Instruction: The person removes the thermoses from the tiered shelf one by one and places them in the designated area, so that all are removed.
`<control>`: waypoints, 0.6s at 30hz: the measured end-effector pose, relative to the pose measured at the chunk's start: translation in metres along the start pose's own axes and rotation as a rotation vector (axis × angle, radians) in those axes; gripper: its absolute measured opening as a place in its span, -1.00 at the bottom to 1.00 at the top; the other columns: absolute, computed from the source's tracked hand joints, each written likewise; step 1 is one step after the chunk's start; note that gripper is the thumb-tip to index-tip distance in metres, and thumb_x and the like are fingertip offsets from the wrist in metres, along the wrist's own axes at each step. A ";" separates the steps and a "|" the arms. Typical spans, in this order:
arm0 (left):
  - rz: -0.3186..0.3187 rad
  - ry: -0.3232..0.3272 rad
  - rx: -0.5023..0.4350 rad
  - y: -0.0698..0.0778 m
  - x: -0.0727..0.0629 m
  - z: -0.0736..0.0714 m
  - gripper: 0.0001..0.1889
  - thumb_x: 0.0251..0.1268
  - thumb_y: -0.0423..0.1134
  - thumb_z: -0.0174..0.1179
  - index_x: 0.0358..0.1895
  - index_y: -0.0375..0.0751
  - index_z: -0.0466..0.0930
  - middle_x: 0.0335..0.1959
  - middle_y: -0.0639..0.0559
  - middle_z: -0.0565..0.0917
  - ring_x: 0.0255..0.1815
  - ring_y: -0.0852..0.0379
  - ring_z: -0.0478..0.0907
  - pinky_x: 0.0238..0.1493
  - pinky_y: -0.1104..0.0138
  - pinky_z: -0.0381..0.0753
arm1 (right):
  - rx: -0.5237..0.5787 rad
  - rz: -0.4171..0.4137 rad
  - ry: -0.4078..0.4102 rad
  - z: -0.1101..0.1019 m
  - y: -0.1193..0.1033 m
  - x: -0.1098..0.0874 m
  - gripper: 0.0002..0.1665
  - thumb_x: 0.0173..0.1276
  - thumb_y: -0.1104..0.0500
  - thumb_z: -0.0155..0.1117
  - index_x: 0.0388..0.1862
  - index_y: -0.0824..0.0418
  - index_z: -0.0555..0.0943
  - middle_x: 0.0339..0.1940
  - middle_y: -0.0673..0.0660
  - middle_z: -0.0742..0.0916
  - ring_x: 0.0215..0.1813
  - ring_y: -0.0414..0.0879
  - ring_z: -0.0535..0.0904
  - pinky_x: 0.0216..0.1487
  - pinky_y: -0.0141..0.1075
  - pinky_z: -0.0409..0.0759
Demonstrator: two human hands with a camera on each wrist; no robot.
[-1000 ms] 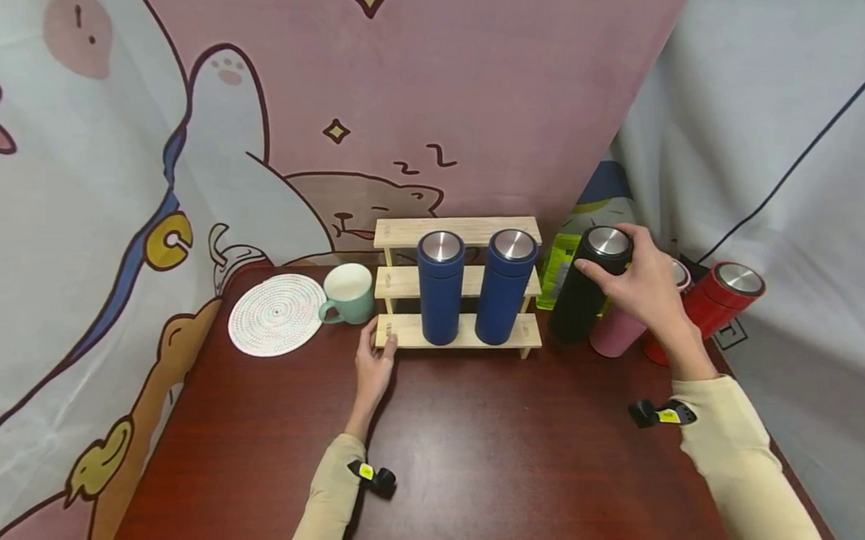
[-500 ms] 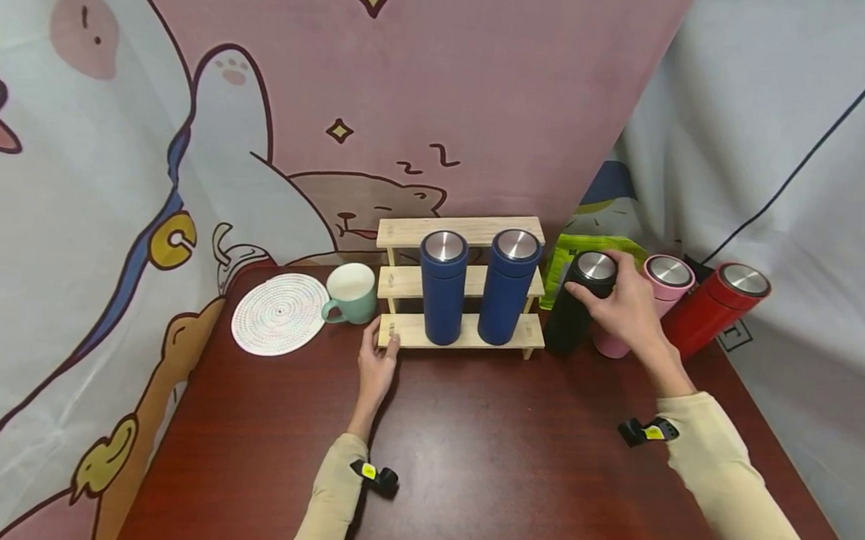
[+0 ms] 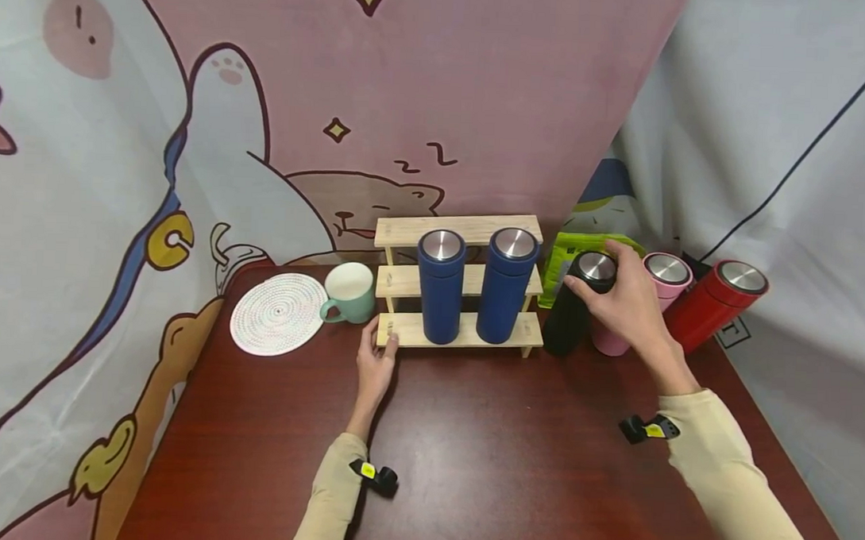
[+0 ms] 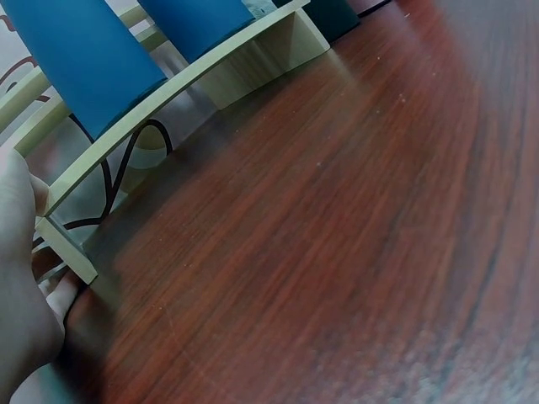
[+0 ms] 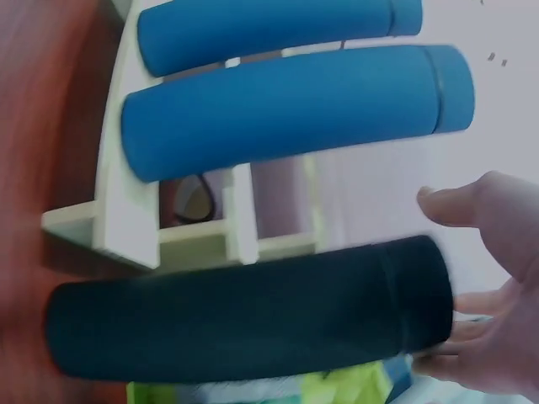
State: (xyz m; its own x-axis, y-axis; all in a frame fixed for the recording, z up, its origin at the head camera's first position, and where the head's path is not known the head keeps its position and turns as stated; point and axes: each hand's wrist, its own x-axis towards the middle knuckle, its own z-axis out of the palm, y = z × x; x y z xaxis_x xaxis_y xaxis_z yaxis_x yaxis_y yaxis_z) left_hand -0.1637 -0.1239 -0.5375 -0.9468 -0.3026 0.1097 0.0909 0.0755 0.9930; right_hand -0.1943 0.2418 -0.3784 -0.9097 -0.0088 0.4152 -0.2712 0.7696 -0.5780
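Note:
At the left end of the three-step wooden rack, my left hand grips the lowest step, thumb over its edge and fingers round the side. Two blue thermos bottles stand upright on that step. To the right of the rack, a black thermos bottle with a steel-topped lid stands on the table. My right hand is spread loosely about its lid. In the right wrist view the thumb is apart from the black bottle, while the other fingers lie close at its cap.
Just right of the black bottle stand a pink thermos bottle and a red one. A bright green bag sits behind. Left of the rack are a green mug and a round woven mat on the brown table.
The black bottle has come down and slightly left, away from the pink one, to stand beside the rack. Since then my right thumb and fingers have loosened slightly. My left hand has stayed put.

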 end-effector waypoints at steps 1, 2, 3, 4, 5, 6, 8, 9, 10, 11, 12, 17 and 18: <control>0.000 0.000 0.002 0.000 0.000 0.000 -0.45 0.43 -0.44 0.18 0.44 -0.42 0.32 0.24 -0.39 0.60 0.21 -0.19 0.56 0.19 0.08 0.53 | 0.007 -0.009 0.011 -0.001 -0.004 0.002 -0.10 0.24 0.05 0.49 0.42 0.42 0.33 0.28 0.46 0.54 0.24 0.35 0.46 0.23 0.25 0.40; -0.001 0.000 0.004 0.000 0.000 0.000 -0.45 0.43 -0.44 0.18 0.44 -0.41 0.32 0.24 -0.39 0.60 0.21 -0.19 0.56 0.18 0.11 0.53 | 0.015 -0.019 0.021 -0.001 -0.009 0.003 -0.10 0.24 0.04 0.49 0.43 0.40 0.34 0.31 0.44 0.54 0.28 0.34 0.45 0.25 0.25 0.39; -0.002 0.000 0.007 0.000 0.000 0.000 -0.45 0.43 -0.44 0.18 0.44 -0.41 0.32 0.24 -0.39 0.60 0.21 -0.19 0.56 0.16 0.15 0.53 | 0.026 -0.031 0.032 -0.002 -0.015 0.005 -0.11 0.25 0.04 0.48 0.44 0.39 0.35 0.33 0.43 0.54 0.31 0.34 0.44 0.28 0.26 0.38; -0.003 0.001 0.009 0.000 0.000 0.000 -0.45 0.43 -0.44 0.18 0.44 -0.41 0.33 0.24 -0.38 0.60 0.21 -0.19 0.56 0.15 0.18 0.53 | 0.039 -0.041 0.041 -0.003 -0.021 0.007 -0.12 0.25 0.04 0.47 0.44 0.37 0.36 0.35 0.40 0.53 0.34 0.33 0.43 0.31 0.26 0.36; -0.004 0.001 0.010 0.000 0.000 0.000 -0.45 0.43 -0.44 0.18 0.44 -0.41 0.33 0.24 -0.38 0.60 0.20 -0.19 0.56 0.14 0.20 0.53 | 0.056 -0.054 0.052 -0.003 -0.027 0.008 -0.14 0.26 0.04 0.47 0.45 0.34 0.37 0.37 0.39 0.53 0.38 0.32 0.41 0.35 0.26 0.34; -0.005 0.000 0.012 0.000 0.000 -0.001 -0.45 0.43 -0.43 0.18 0.44 -0.41 0.33 0.24 -0.38 0.60 0.20 -0.19 0.57 0.13 0.22 0.53 | 0.072 -0.068 0.063 -0.003 -0.034 0.010 -0.15 0.26 0.04 0.47 0.44 0.32 0.39 0.37 0.36 0.54 0.40 0.30 0.41 0.37 0.26 0.33; -0.004 -0.002 0.012 -0.001 0.000 -0.001 -0.45 0.43 -0.43 0.18 0.44 -0.41 0.32 0.24 -0.38 0.60 0.19 -0.19 0.57 0.13 0.20 0.54 | 0.105 -0.092 0.067 -0.002 -0.046 0.011 -0.18 0.28 0.02 0.45 0.45 0.28 0.40 0.40 0.33 0.54 0.43 0.28 0.40 0.41 0.26 0.30; -0.003 -0.004 0.010 -0.001 0.000 -0.001 -0.45 0.43 -0.43 0.18 0.44 -0.42 0.32 0.24 -0.39 0.60 0.19 -0.19 0.57 0.15 0.18 0.54 | 0.123 -0.102 0.064 -0.001 -0.052 0.012 -0.18 0.29 0.01 0.45 0.45 0.26 0.41 0.40 0.31 0.54 0.44 0.27 0.40 0.41 0.25 0.30; -0.001 -0.005 0.009 -0.001 0.000 -0.001 -0.45 0.43 -0.43 0.18 0.44 -0.42 0.32 0.24 -0.39 0.60 0.19 -0.19 0.57 0.16 0.15 0.54 | 0.140 -0.110 0.056 0.001 -0.057 0.012 -0.19 0.30 -0.01 0.44 0.46 0.24 0.41 0.41 0.30 0.54 0.44 0.26 0.40 0.42 0.24 0.30; 0.001 -0.006 0.006 -0.001 0.001 -0.001 -0.45 0.44 -0.44 0.18 0.44 -0.43 0.31 0.24 -0.39 0.60 0.19 -0.18 0.57 0.17 0.11 0.54 | 0.156 -0.116 0.040 0.003 -0.062 0.012 -0.19 0.31 -0.03 0.43 0.46 0.22 0.41 0.42 0.27 0.54 0.44 0.25 0.41 0.42 0.24 0.31; 0.003 -0.007 0.005 -0.001 0.001 -0.002 -0.45 0.44 -0.44 0.17 0.44 -0.43 0.31 0.24 -0.39 0.60 0.19 -0.18 0.57 0.19 0.08 0.54 | 0.167 -0.120 0.019 0.006 -0.066 0.013 -0.18 0.31 -0.04 0.43 0.47 0.21 0.40 0.43 0.26 0.53 0.44 0.23 0.41 0.42 0.23 0.32; -0.005 -0.009 0.007 -0.001 0.001 -0.001 -0.45 0.44 -0.43 0.18 0.45 -0.41 0.31 0.22 -0.38 0.61 0.16 -0.12 0.58 0.21 0.06 0.53 | 0.200 -0.124 -0.087 0.023 -0.075 0.013 -0.11 0.29 -0.05 0.47 0.51 0.21 0.35 0.46 0.23 0.52 0.41 0.20 0.46 0.38 0.17 0.42; -0.006 -0.011 0.008 -0.001 0.001 -0.001 -0.45 0.45 -0.42 0.18 0.45 -0.41 0.31 0.22 -0.38 0.62 0.15 -0.11 0.58 0.20 0.07 0.53 | 0.205 -0.124 -0.097 0.026 -0.075 0.013 -0.09 0.28 -0.04 0.48 0.52 0.21 0.34 0.45 0.24 0.52 0.40 0.19 0.47 0.37 0.16 0.44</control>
State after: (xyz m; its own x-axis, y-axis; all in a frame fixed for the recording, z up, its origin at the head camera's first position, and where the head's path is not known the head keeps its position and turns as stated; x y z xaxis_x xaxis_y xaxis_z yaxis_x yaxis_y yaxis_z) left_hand -0.1642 -0.1253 -0.5385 -0.9506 -0.2927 0.1033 0.0828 0.0816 0.9932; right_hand -0.1939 0.1673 -0.3481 -0.8886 -0.1640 0.4284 -0.4319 0.6138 -0.6609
